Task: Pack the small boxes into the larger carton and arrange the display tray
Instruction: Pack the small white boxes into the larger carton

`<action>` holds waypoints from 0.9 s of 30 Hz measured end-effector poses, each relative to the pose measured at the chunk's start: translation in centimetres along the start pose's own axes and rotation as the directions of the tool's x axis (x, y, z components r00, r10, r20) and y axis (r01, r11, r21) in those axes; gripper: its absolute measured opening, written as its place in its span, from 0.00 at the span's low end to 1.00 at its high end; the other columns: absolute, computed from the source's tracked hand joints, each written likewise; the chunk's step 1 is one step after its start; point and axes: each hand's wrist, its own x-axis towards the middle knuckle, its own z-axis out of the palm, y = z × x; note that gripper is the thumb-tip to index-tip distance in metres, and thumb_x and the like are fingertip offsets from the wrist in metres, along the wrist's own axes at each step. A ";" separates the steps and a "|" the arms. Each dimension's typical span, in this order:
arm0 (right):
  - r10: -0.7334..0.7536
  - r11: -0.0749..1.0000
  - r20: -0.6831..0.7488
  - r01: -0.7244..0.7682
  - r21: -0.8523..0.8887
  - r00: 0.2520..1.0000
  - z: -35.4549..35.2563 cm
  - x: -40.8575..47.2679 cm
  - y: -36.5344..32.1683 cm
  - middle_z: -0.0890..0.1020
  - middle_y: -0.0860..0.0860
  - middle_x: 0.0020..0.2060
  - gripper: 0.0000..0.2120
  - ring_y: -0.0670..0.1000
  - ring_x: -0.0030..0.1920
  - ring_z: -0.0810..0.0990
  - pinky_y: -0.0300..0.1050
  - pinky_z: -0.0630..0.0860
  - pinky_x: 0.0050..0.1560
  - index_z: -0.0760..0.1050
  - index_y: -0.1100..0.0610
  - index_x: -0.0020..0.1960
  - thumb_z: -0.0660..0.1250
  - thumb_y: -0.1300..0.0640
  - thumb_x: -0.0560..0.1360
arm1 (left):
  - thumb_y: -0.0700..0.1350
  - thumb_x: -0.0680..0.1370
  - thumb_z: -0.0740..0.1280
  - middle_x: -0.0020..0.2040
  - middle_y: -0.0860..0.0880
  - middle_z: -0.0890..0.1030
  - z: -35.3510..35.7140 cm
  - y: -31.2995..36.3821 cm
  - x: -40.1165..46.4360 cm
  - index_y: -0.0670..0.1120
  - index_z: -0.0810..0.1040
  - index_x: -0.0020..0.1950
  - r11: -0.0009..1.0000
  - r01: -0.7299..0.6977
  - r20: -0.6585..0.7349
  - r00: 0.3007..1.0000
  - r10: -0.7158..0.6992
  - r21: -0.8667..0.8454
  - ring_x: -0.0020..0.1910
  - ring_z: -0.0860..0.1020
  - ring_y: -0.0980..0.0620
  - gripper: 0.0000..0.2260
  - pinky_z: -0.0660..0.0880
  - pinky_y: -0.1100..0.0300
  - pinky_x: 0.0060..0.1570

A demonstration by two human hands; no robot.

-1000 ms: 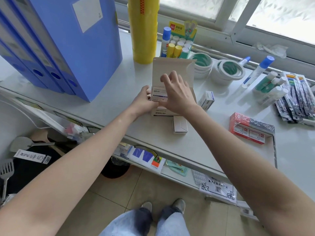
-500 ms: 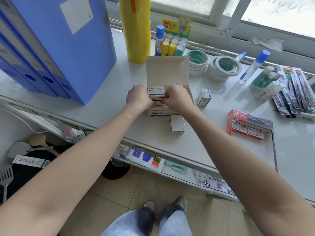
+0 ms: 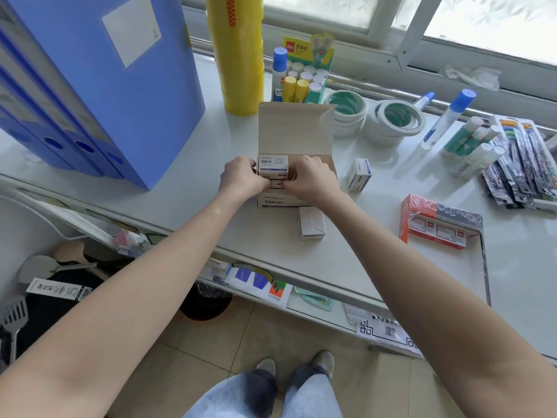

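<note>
Both hands work at the open paper-clip carton (image 3: 297,137), which sits on the white desk (image 3: 187,188) with its lid flap standing upright at the back. The left hand (image 3: 241,179) and the right hand (image 3: 313,181) are curled on either side of a small paper-clip box (image 3: 273,164) that rides high at the carton's left end, fingertips meeting just below it over a second small box (image 3: 276,184). The grip looks like a two-sided pinch meant to square the boxes and press them down in a row, though whether the fingers clamp the top box or only steady it cannot be told.

Two more small boxes wait outside: one lying flat (image 3: 312,223) just in front of the carton, one standing (image 3: 358,175) just to its right. Judging by these, packing is under way, not finished.

Behind the carton stand a tall yellow roll (image 3: 238,52) and a glue-stick display tray (image 3: 304,76); tape rolls (image 3: 398,122) lie to the carton's right rear. Blue file boxes (image 3: 99,79) rise well to its left, and a red shrink-wrapped pack (image 3: 437,224) lies to its right front. The desk is smooth and glossy beneath a frosted window (image 3: 316,10); beyond its near edge a lower shelf holds loose papers above a tiled floor (image 3: 187,357).
</note>
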 end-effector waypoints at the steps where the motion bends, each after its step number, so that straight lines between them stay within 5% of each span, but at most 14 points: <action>1: 0.001 1.000 0.007 -0.001 0.007 1.000 -0.1 -0.1 0.0 0.80 0.57 0.42 0.09 0.62 0.45 0.78 0.46 0.69 0.38 0.75 0.59 0.42 0.64 0.55 0.66 | 0.43 0.67 0.70 0.50 0.43 0.83 0.0 -0.1 -0.1 0.43 0.80 0.52 1.000 0.009 0.008 1.000 -0.008 -0.011 0.53 0.79 0.42 0.14 0.76 0.56 0.52; 7: -0.023 0.996 -0.033 0.025 0.084 0.999 -1.8 -1.1 0.0 0.83 0.59 0.45 0.12 0.61 0.47 0.80 0.53 0.80 0.47 0.79 0.61 0.45 0.61 0.56 0.70 | 0.47 0.70 0.70 0.68 0.42 0.69 -0.6 0.6 -1.3 0.43 0.60 0.73 0.997 -0.069 0.015 0.998 0.069 -0.026 0.66 0.70 0.43 0.34 0.68 0.53 0.64; 14: -0.070 0.984 -0.187 0.098 0.148 0.980 -4.7 -4.4 0.4 0.80 0.59 0.51 0.12 0.59 0.51 0.78 0.50 0.75 0.52 0.78 0.60 0.53 0.60 0.59 0.73 | 0.45 0.73 0.67 0.67 0.44 0.67 -0.5 2.4 -4.5 0.44 0.67 0.68 0.882 -0.456 -0.091 0.879 0.467 0.118 0.67 0.66 0.45 0.24 0.65 0.55 0.65; 20: -0.049 0.983 -0.300 0.099 0.153 0.953 -5.3 -8.1 2.1 0.76 0.59 0.51 0.10 0.59 0.47 0.77 0.50 0.72 0.48 0.73 0.61 0.53 0.62 0.62 0.72 | 0.49 0.72 0.70 0.64 0.48 0.73 1.2 2.3 -7.7 0.48 0.66 0.69 0.687 -0.716 0.229 0.694 0.682 0.124 0.64 0.69 0.47 0.27 0.66 0.55 0.63; 27: -0.002 0.984 -0.302 0.056 0.170 0.953 -4.2 -11.1 4.4 0.76 0.59 0.49 0.09 0.58 0.43 0.76 0.47 0.69 0.44 0.72 0.61 0.51 0.60 0.65 0.71 | 0.55 0.72 0.70 0.67 0.48 0.71 3.8 0.6 -8.1 0.48 0.67 0.69 0.620 -0.718 0.353 0.696 0.625 0.317 0.67 0.67 0.47 0.28 0.68 0.49 0.65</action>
